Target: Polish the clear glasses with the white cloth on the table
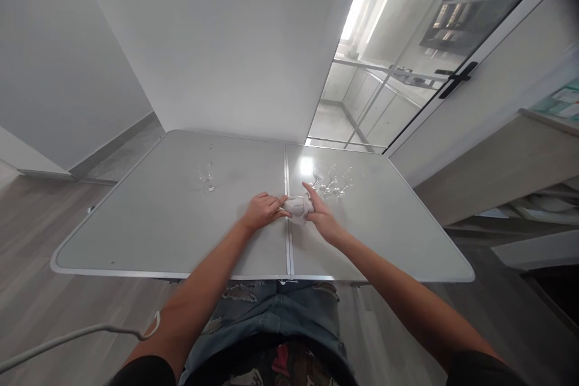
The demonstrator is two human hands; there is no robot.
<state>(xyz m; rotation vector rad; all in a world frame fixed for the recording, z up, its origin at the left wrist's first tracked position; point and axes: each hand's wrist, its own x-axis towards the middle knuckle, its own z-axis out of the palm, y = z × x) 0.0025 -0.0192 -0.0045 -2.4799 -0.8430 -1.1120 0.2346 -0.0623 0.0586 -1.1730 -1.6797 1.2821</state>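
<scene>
Over a pale grey worktop (181, 235), the left hand (265, 211) and right hand (323, 217) grasp a whitish rounded glass (295, 206) between them; slippage could knock clear stemmed glasses (330, 186) beyond the right hand.

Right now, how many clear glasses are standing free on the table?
4: one glass on the left side of the table, three glasses beyond the right hand, which may hide others.

Clear glass (295, 206), tipped sideways, white cloth (309, 204) against it, above table seam (289, 247)

Glossy glassware (340, 192), smooth, faintly shiny tabletop (181, 223)
</scene>
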